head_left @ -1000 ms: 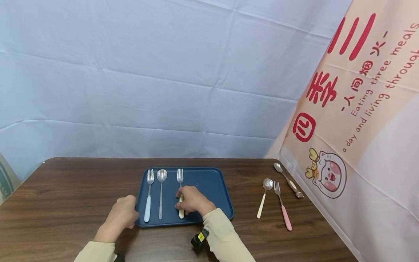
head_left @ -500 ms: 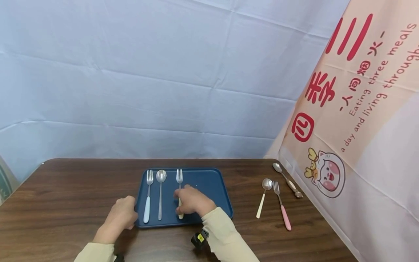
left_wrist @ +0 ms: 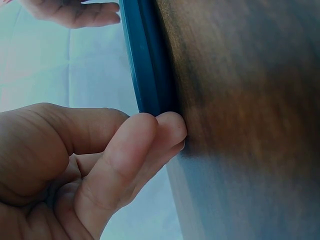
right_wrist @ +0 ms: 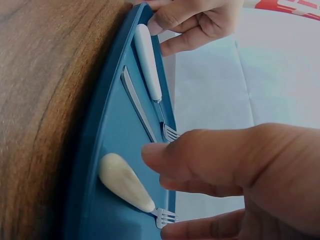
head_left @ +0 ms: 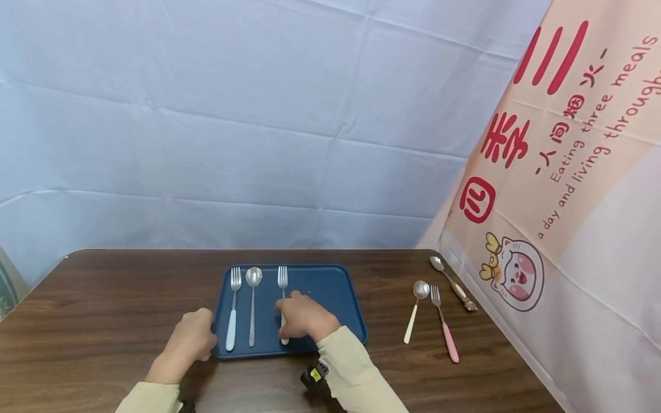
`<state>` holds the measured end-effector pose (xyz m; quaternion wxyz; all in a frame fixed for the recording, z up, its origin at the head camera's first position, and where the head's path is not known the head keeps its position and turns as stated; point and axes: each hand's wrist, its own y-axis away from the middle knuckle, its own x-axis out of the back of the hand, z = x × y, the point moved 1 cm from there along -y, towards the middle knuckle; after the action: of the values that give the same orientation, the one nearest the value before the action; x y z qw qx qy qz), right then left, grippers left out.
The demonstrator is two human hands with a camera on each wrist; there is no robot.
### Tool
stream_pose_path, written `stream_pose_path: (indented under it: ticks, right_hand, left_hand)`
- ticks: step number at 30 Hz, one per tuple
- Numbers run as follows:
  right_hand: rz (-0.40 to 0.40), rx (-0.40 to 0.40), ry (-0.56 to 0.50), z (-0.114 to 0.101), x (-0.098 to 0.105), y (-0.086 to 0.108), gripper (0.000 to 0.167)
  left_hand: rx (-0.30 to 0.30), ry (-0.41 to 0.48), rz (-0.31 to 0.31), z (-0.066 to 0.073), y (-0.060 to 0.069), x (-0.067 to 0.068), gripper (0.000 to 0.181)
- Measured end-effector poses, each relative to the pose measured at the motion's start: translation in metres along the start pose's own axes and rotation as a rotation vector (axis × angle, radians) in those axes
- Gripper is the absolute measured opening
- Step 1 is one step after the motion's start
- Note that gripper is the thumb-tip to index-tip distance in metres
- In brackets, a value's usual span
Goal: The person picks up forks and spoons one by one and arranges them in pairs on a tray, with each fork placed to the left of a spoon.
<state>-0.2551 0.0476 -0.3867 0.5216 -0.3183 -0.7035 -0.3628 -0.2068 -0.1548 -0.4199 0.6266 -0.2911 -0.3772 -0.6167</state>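
"Eating three meals" is printed on the banner (head_left: 568,123). The blue tray (head_left: 327,292) is pinched by the left hand (head_left: 190,335); on it, the cream-handled fork (right_wrist: 127,184) is overhung by parted fingers of the right hand (head_left: 304,316).

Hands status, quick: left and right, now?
Left hand: closed, pinching the blue tray at its edge.
Right hand: open over the cream-handled fork, not gripping it.

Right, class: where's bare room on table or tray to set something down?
Free: tray between right hand and far right corner; table left of left hand.
Crowded: tray's left half, around steel spoon; table by pink-handled fork.
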Motion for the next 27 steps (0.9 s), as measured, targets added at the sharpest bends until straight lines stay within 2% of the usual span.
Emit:
stream_pose_path:
  ticks: [12,19,27]
  right_hand:
    - [-0.004,0.017,-0.012,0.010,-0.002,0.003,0.033]
    - [-0.014,-0.026,0.007,0.024,0.002,0.010,0.043]
    - [-0.001,-0.070,0.004,0.040,0.006,0.021,0.046]
  left_hand:
    - [-0.001,-0.004,-0.001,-0.001,0.000,0.000,0.007]
    - [0.007,-0.010,-0.007,-0.001,-0.001,0.000,0.010]
    - [0.010,-0.025,-0.003,0.000,-0.001,0.000,0.012]
